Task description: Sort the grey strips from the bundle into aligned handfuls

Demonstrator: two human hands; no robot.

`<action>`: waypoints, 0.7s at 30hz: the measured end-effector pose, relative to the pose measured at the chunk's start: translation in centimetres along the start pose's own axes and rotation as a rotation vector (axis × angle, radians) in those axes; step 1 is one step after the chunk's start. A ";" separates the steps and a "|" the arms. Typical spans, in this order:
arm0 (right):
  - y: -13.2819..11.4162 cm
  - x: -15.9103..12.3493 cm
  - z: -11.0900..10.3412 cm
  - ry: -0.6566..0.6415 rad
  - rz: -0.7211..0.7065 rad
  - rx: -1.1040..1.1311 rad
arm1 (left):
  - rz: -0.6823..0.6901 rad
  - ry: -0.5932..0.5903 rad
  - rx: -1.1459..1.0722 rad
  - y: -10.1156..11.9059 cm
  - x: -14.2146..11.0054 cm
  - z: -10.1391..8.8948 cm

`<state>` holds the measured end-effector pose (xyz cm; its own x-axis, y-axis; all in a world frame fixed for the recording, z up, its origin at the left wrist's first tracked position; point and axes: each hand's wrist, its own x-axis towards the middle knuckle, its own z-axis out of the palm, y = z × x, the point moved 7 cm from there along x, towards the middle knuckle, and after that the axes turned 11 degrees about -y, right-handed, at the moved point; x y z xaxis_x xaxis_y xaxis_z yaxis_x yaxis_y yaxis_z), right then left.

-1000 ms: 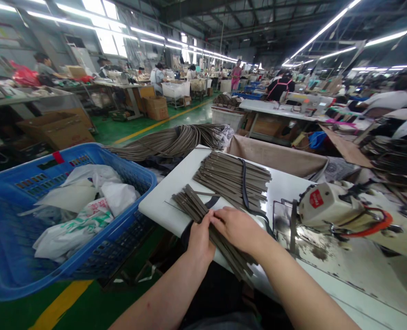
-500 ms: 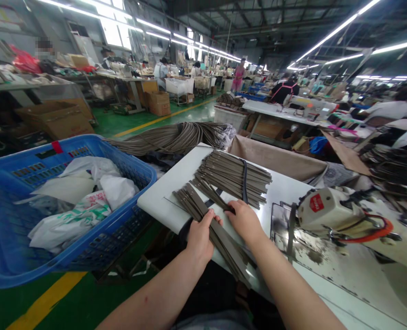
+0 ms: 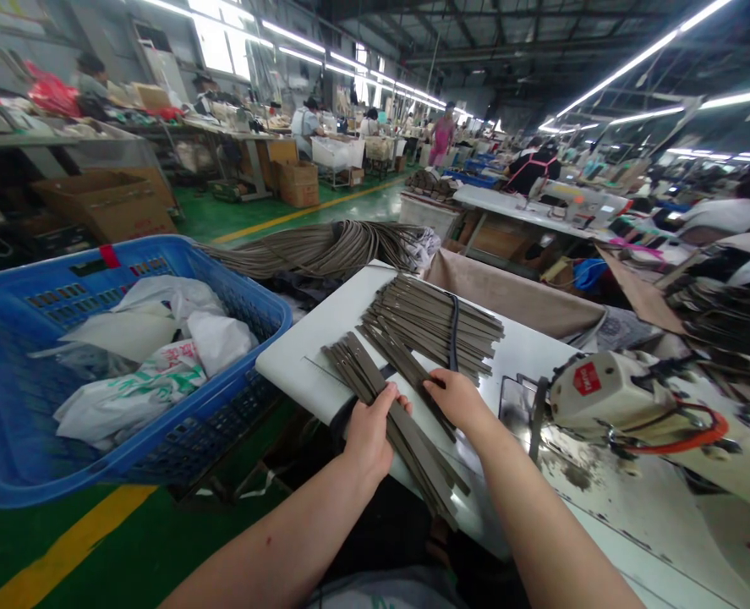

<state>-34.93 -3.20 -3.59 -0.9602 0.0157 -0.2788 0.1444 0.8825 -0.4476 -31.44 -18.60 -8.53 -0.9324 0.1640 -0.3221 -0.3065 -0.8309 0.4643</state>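
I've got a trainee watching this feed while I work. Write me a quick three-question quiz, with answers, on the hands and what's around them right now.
1. Multiple choice: what does the person's left hand grip?
A) A white bag
B) A bundle of brown strips
C) A pair of scissors

2. True or false: a dark strap lies across the flat pile of strips ahead of the right hand.

3. Fill the gap: from the person's view, the blue basket stands to the ____ of the sewing machine.

Key: 1. B; 2. True; 3. left
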 end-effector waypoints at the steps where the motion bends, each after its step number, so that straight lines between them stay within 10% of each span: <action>1: 0.0 0.0 -0.1 0.010 0.003 -0.006 | 0.002 -0.006 0.002 0.0 0.0 0.0; 9: -0.6 -0.6 -1.1 0.162 0.014 -0.060 | -0.006 -0.036 0.024 -0.2 0.2 -0.2; 21: 0.0 0.5 0.8 -0.029 0.134 -0.162 | -0.007 -0.027 0.010 -0.1 0.0 0.0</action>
<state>-35.18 -3.56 -4.36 -0.9275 0.1264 -0.3517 0.2276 0.9375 -0.2632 -31.39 -18.49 -8.56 -0.9351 0.1838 -0.3032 -0.3146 -0.8243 0.4707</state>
